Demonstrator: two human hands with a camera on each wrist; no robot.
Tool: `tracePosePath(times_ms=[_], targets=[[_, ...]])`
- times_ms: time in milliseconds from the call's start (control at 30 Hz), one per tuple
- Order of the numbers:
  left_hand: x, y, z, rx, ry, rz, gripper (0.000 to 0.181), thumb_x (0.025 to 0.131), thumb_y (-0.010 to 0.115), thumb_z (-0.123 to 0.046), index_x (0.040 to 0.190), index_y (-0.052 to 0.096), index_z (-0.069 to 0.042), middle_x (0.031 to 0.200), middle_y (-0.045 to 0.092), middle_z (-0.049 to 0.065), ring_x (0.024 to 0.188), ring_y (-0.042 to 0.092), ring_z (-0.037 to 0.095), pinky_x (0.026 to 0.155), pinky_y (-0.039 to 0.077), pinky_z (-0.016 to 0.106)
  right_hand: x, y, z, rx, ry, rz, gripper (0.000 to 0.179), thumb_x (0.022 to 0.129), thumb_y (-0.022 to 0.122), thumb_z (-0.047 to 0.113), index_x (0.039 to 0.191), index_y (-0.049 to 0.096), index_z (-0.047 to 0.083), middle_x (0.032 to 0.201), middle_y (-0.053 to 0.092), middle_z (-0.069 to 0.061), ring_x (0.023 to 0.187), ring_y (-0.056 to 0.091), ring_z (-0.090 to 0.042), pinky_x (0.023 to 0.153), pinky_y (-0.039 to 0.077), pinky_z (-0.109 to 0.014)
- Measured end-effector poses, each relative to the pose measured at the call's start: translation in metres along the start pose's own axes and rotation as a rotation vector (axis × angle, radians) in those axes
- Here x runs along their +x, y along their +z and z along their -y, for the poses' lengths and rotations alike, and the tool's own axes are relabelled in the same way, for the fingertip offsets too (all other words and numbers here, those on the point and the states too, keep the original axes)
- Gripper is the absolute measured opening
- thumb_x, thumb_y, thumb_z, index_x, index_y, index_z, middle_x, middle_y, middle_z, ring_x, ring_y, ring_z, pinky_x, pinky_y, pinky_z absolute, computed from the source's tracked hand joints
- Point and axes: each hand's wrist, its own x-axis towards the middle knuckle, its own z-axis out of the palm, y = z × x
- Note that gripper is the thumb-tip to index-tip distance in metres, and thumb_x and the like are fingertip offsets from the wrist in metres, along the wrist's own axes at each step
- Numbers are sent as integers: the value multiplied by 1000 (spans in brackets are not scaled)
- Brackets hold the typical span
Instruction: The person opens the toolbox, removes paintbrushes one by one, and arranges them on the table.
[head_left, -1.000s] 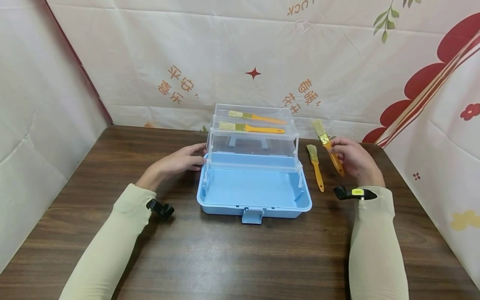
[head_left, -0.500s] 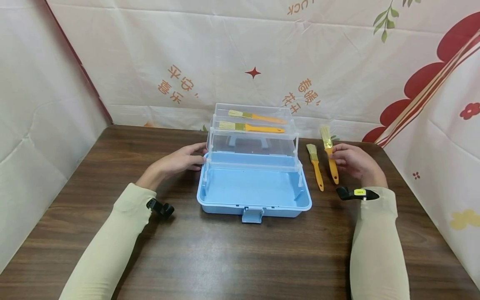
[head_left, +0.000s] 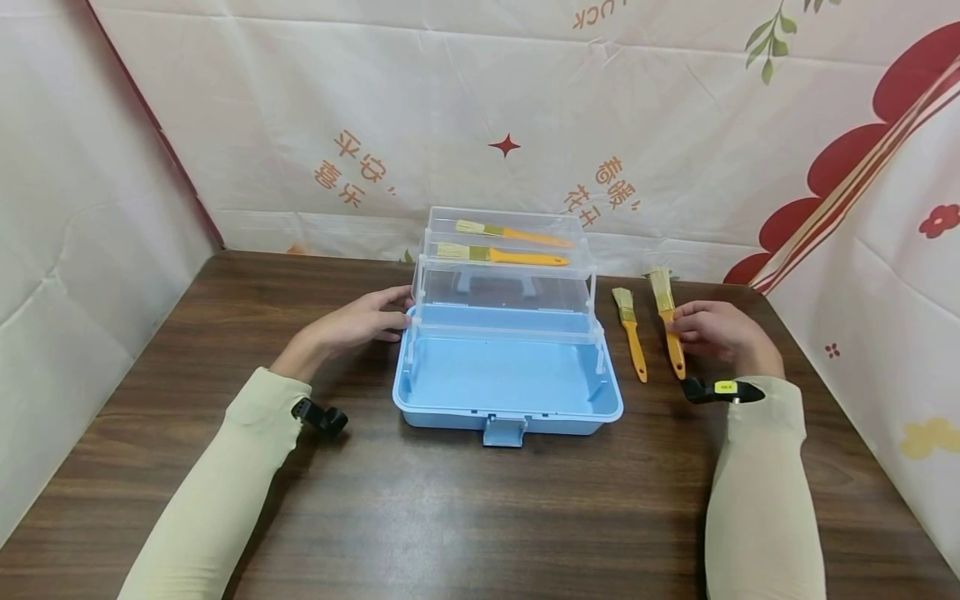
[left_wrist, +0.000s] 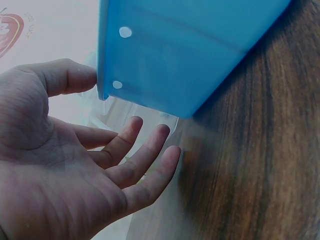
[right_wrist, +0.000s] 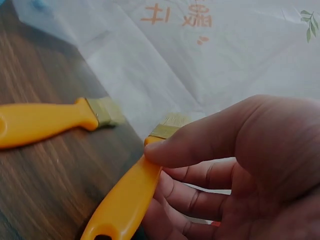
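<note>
At the left side of the wooden surface [head_left: 420, 517], a left hand [head_left: 356, 321] reaches in from a pale sleeve [head_left: 217, 483], with a black wrist camera [head_left: 321, 417] strapped at the cuff. Its fingers are relaxed and spread, grasping nothing; the thumb tip touches the rim of a light-blue plastic toolbox [head_left: 498, 379], and the other fingers sit loosely bent beside its outer wall, where the left wrist view shows two white round dots.

The toolbox stands in the middle, its front latch [head_left: 505, 432] hanging down. Above its rear rise clear plastic tiers [head_left: 442, 287] bearing two yellow-handled paintbrushes: a front paintbrush [head_left: 525, 258] and a rear paintbrush [head_left: 536, 237], both with bristles to the left.

Just beside the toolbox, on its right, a loose paintbrush [head_left: 632, 337] lies on the surface, bristles away from the person. Next to it, near but apart, is the held paintbrush [head_left: 665, 300], pinched at the upper handle between the thumb and fingers of the right hand [head_left: 720, 331]. Its bristles also point away; whether it touches the surface cannot be told.
</note>
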Motion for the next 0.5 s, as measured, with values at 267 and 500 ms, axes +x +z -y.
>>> tracePosePath(times_ms=[267,500], targets=[[0,0,1,-2,4,3,77,108,56,-13,174,17,3,168,35,28,145,47,43,121,44,58,0,-1,-4,-64,46,-5,35,110,67,18,133,61,-9,101,69,-1,94,65,-20,86,64,-30],[1,-1,1,-4,7,7,77,109,56,-13,173,17,3,168,35,29,145,47,43,121,44,59,2,-2,-6,-73,58,8,37,110,66,17,134,60,-11,100,70,-2,94,65,-20,87,65,-32]])
